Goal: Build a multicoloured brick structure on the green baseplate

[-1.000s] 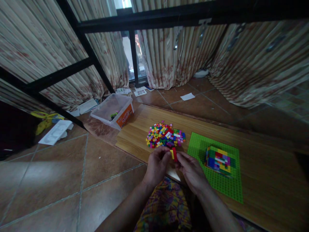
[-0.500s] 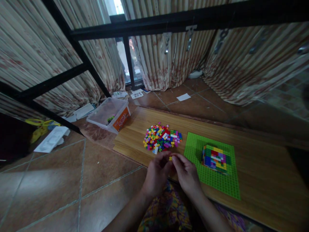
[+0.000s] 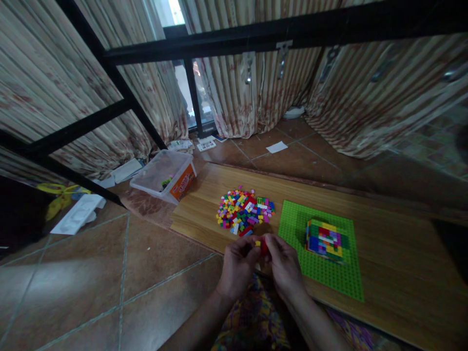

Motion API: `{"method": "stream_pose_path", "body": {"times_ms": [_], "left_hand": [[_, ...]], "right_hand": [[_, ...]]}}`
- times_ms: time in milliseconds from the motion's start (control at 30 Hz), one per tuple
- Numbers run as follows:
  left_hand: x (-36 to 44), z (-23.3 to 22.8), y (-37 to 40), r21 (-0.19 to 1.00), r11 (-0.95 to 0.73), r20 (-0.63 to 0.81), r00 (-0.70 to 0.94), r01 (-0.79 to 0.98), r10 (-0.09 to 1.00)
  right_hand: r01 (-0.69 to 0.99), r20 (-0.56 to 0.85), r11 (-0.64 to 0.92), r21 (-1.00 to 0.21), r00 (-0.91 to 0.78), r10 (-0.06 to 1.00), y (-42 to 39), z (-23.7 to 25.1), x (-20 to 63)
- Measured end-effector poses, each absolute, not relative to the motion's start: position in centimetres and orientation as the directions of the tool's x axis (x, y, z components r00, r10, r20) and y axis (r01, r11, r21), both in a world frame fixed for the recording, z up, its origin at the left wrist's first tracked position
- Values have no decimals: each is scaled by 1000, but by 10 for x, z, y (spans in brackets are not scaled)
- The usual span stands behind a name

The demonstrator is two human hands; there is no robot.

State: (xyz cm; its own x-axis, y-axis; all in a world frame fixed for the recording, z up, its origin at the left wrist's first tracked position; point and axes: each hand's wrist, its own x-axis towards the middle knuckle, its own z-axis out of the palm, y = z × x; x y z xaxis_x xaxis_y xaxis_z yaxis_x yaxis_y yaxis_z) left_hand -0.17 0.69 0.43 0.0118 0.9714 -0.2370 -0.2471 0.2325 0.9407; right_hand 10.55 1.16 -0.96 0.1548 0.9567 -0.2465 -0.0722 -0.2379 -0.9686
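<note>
Bricks (image 3: 261,243), red and yellow, sit pinched between fingertips of left hand (image 3: 237,268) and right hand (image 3: 284,265), both closed on them over the board's (image 3: 204,214) near edge. Pile (image 3: 243,211) lies just beyond, baseplate (image 3: 329,278) with block (image 3: 326,240) to the right, all within easy reach.

On the board (image 3: 387,273), the brick pile (image 3: 244,212) lies left of the baseplate (image 3: 329,278).

one baseplate (image 3: 321,273), one tub (image 3: 164,176), two hands (image 3: 237,265)

Glossy plastic bricks (image 3: 244,213), smooth wood board (image 3: 395,253), studded plastic baseplate (image 3: 292,229)
</note>
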Motion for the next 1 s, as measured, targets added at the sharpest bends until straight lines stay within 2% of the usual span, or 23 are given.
{"method": "stream_pose_path", "body": {"times_ms": [67, 167, 267, 400, 567, 733, 833, 1000], "left_hand": [[-9, 3, 14, 970, 184, -199, -83, -160, 977], [-24, 3, 33, 987, 75, -49, -178, 142, 983], [-39, 5, 57, 872, -32, 105, -122, 488, 987], [-47, 3, 82, 674, -126, 174, 9, 728, 985], [-47, -7, 93, 502, -176, 170, 102, 847, 980], [-45, -13, 96, 466, -213, 194, 136, 859, 972], [-45, -13, 97, 466, -217, 202, 135, 858, 970], [-42, -13, 99, 417, -237, 203, 164, 878, 965]], "right_hand": [[29, -188, -195, -980, 155, 970, 19, -7, 109], [334, 7, -45, -941, 153, 988, 37, -8, 116], [597, 151, 81, -798, 67, 986, 57, -17, 122], [737, 241, 179, -651, -23, 970, 74, -23, 123], [828, 286, 237, -509, -97, 953, 102, -10, 116], [890, 190, 273, -364, -216, 958, 139, -10, 107], [889, 159, 277, -364, -233, 959, 148, -18, 104], [842, 139, 255, -476, -214, 967, 150, -24, 105]]}}
